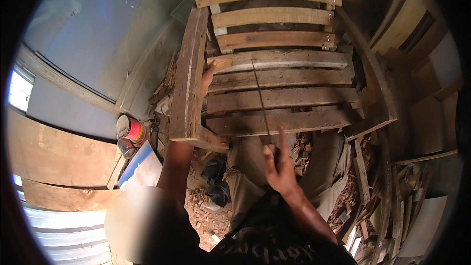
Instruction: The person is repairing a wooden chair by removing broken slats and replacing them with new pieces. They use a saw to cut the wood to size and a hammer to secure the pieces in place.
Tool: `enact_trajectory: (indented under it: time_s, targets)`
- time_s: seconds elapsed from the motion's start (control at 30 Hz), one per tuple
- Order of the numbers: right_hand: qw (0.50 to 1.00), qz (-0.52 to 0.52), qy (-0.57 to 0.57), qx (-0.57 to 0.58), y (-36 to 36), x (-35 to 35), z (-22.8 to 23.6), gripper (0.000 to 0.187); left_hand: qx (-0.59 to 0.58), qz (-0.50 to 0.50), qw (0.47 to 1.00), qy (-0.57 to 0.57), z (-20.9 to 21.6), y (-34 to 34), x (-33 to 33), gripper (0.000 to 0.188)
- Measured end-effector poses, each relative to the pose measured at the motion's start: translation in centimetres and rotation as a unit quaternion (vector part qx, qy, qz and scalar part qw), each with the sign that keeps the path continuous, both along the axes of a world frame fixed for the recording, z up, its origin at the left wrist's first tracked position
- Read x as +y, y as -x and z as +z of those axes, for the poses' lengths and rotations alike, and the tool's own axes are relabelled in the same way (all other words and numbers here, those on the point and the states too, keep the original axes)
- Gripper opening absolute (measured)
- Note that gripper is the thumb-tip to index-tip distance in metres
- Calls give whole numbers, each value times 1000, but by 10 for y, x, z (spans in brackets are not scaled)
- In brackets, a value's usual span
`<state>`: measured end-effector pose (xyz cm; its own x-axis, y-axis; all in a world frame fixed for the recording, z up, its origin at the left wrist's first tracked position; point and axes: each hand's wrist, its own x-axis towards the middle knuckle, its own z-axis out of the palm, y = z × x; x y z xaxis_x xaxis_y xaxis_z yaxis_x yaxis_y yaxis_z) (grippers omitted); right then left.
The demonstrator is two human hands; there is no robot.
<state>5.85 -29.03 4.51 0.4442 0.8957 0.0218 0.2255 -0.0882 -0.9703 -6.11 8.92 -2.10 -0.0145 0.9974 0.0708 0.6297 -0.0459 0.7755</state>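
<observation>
A wooden slatted chair [282, 99] stands in front of me, with its seat slats running left to right. My left hand [208, 79] reaches up behind the left armrest [190, 73] and grips the end of a small, lighter wood piece [221, 64] at the rear of the seat. The armrest hides part of that hand. In front of the seat, my right hand [281, 168] is closed on a long, thin dark tool, seemingly a handsaw [259, 91] seen edge-on. Its index finger points forward. The tool's far end lies over the rear slats, close to the wood piece.
A can with a red and yellow label [136, 130] and a small jar [126, 147] sit at the left. Wood scraps [365, 201] and chips litter the ground. Boards [68, 159] lean at the left, and a dark plastic bag [216, 181] lies below the chair.
</observation>
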Motion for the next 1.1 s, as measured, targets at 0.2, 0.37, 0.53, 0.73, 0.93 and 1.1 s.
enact_trajectory:
  time_s: [0.2,0.37,0.53,0.73,0.93,1.1]
  targets:
    - [996,-33,1,-84,-72,-63,-5,48,-117,-29,991,50,46,98,-15,65]
    - [993,-61,2,-98,-80,-74,-31,43,-366,-14,928,-66,152,122,-71,42]
    - [987,-82,-39,133,-69,-68,-36,30,-288,-32,924,-250,234,63,-157,26]
    - [994,-93,-47,29,-96,-76,-58,34,-129,-252,935,-216,183,-71,-215,19]
    - [986,-138,-77,-52,-140,-134,-49,37,-62,-327,928,-167,107,-188,-173,34]
    - [943,-317,-101,-1,-171,-199,-101,22,99,-397,898,-161,61,-261,-145,54]
